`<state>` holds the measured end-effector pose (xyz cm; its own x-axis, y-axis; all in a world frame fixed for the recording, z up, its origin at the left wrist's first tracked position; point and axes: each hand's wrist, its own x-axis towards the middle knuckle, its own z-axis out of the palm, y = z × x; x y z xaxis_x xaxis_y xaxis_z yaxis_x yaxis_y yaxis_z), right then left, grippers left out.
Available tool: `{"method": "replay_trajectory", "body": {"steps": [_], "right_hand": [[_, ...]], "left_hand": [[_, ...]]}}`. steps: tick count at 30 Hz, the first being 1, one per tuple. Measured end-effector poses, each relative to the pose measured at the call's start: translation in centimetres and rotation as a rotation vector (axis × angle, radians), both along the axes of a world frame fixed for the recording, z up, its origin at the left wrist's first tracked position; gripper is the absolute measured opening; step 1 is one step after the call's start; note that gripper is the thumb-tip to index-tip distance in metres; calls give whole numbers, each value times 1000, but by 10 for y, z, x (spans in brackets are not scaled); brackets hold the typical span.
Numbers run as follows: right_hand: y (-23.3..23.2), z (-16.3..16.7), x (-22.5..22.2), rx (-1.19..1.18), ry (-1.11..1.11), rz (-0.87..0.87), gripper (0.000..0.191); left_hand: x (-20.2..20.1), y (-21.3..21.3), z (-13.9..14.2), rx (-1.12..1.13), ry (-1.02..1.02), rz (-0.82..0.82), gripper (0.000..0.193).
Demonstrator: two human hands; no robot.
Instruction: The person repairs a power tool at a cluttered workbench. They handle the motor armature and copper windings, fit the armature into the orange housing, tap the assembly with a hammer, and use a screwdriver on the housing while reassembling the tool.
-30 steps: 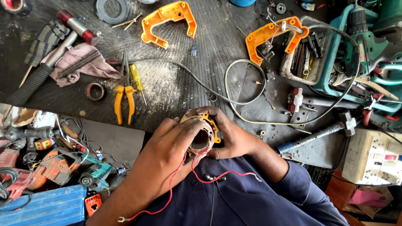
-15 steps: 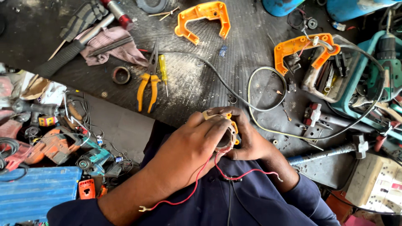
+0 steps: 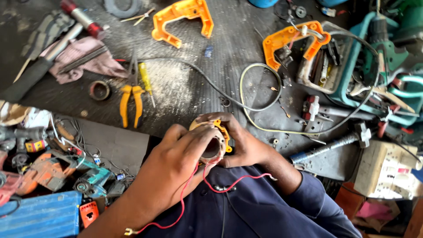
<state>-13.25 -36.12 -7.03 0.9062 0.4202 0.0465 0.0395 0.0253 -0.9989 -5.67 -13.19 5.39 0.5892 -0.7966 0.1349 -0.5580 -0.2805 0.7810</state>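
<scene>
Landmark: yellow-handled pliers [image 3: 131,98] on the dark metal bench [image 3: 185,88].

Containers: open tool housing [image 3: 321,70] far right of the pliers, packed with small parts and wires, contents too cluttered to tell apart. Teal tool body [image 3: 374,57] further right, tangled with cable. Blue crate [image 3: 39,216] below-left of the pliers, lid side only, contents hidden. Small metal ring [image 3: 100,90] just left of the pliers, nothing inside.

Held thing: motor stator [image 3: 213,143], round, copper-coloured with yellow end piece, below-right of the pliers at the bench's near edge, over the dark blue shirt [image 3: 246,207]. Its bore opening faces the camera; long axis runs roughly up toward the viewer, tilted a bit away. Two red wires [image 3: 189,194] hang from it down across the shirt, one ending in a yellow ring terminal.

Left hand [image 3: 176,158]: fingers curled tight around the stator's near side, gripping it. Right hand [image 3: 246,141]: fingers wrapped over the far and right side, thumb on the rim, gripping too.

Also: yellow screwdriver [image 3: 146,81] just right of the pliers, pink rag [image 3: 83,61] up-left, two orange handle shells [image 3: 183,20] [image 3: 293,42] above and right, grey cable loop [image 3: 260,88] right.
</scene>
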Motion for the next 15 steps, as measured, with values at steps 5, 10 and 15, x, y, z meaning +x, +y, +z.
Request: {"method": "replay_trajectory", "body": {"steps": [5,10,15], "right_hand": [[-6,-2,-4,-33,-43,-30,91],[-10,-2,-6,-24,-51,-27,92],[-9,0,-7,-6,-7,-38,94]], "left_hand": [[-4,-8,-7,13,-21,4,68],[-6,-13,-10,35,-13,20,69],[-8,-15,-9,54,-10,21,70]]}}
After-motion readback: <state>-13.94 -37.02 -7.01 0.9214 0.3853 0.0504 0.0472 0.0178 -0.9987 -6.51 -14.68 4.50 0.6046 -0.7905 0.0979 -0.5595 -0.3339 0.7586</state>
